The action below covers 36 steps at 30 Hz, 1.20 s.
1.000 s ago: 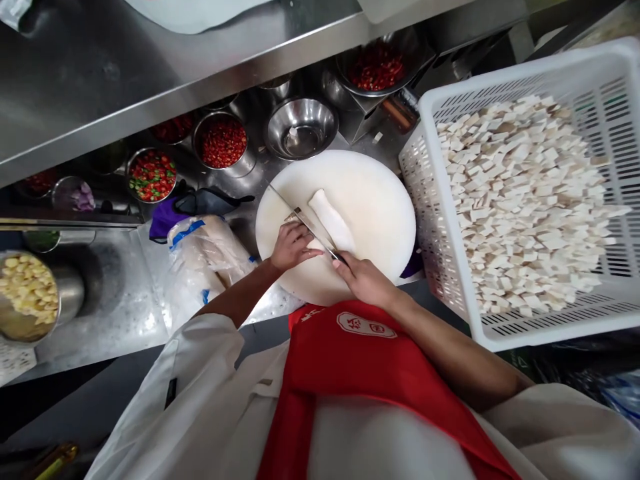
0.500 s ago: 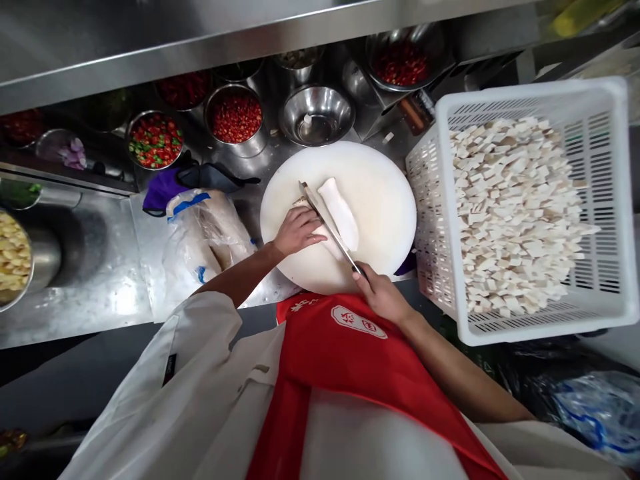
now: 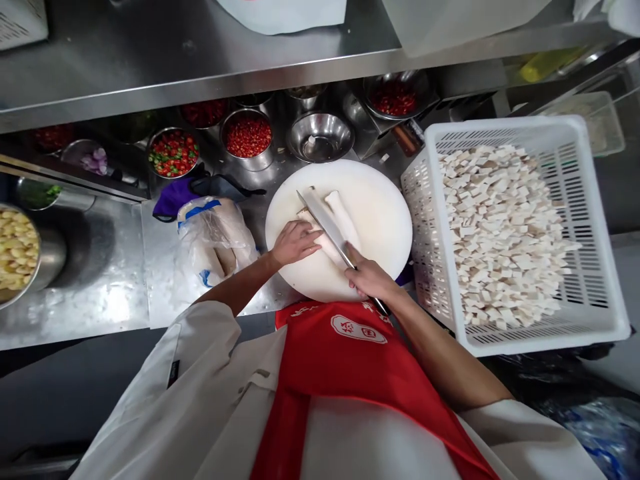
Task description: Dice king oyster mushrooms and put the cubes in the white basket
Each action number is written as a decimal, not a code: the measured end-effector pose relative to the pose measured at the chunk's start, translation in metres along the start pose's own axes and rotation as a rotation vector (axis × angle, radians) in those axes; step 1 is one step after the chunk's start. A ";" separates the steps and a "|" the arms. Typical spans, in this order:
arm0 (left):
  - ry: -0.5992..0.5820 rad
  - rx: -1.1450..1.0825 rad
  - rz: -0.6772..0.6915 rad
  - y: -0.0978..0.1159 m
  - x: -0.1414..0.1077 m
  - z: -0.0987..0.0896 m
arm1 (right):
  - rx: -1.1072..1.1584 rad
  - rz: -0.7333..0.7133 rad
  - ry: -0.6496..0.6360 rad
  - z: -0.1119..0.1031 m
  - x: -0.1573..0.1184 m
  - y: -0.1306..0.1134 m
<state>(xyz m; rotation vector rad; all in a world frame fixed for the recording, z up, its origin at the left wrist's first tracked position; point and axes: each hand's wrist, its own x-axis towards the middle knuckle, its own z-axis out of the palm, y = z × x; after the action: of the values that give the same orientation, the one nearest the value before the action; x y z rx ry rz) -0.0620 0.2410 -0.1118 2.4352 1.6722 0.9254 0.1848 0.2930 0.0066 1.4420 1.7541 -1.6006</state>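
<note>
One kitchen knife (image 3: 326,225) is clasped in the right hand (image 3: 367,275). Left of that grip, the left hand (image 3: 297,242) clamps a king oyster mushroom (image 3: 329,248) to the round cutting board (image 3: 386,227); another white piece (image 3: 346,219) lies beyond the knife.

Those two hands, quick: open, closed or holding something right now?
Left hand: laid on a king oyster mushroom piece; whether it grips can't be told.
Right hand: closed, holding the knife.

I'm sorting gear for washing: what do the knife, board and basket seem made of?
Knife: smooth steel blade, judging by its grey sheen; dark handle, material unclear.
Board: probably matt plastic, whitish without visible grain.
Basket: likely moulded plastic, given its regular slots.
</note>
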 end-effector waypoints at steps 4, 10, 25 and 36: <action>0.008 -0.016 0.015 0.001 0.002 0.000 | -0.074 -0.052 0.109 -0.007 -0.001 0.007; -0.040 -0.040 -0.029 0.001 0.001 0.001 | -0.342 -0.261 0.289 -0.005 -0.041 0.008; -0.144 -0.125 -0.124 0.000 0.005 0.002 | -0.546 -0.191 0.174 0.001 -0.070 0.000; -0.156 -0.155 -0.126 0.001 0.006 0.002 | -0.568 -0.125 0.152 0.000 -0.071 -0.005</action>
<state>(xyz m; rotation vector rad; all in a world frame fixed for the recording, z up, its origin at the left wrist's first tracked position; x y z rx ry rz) -0.0593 0.2464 -0.1101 2.2123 1.6150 0.7942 0.2099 0.2636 0.0657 1.2122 2.1866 -0.9349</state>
